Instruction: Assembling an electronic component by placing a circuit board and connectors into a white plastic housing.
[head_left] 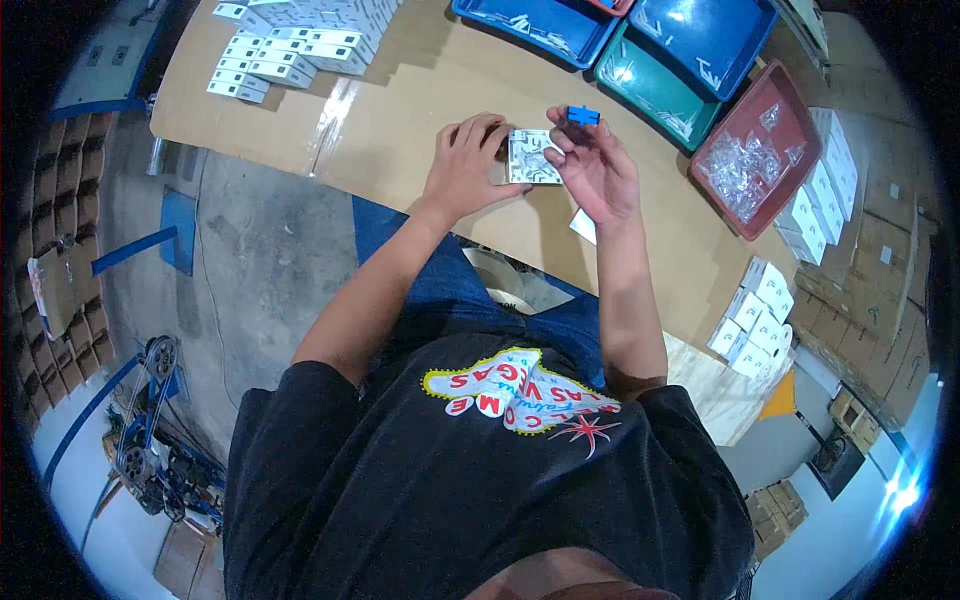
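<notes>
A small, flat white box (530, 160) with a grey printed pattern lies on the brown table in front of me. My left hand (468, 165) grips its left end, thumb at the near corner and fingers bent round the far side. Over the box's right end is my right hand (603, 170), palm partly turned up and fingers curled. At its fingertips sits a small blue plastic piece (583, 116); its exact kind is unclear. A white flat piece (583, 226) shows beside my right wrist, partly hidden by it.
Stacked white boxes (290, 50) stand at the far left. Far right are blue bins (540, 38), a green bin (650, 110) with white slim parts, and a red bin (740, 215) of clear plastic bags. More white boxes (755, 318) sit at the right table edge.
</notes>
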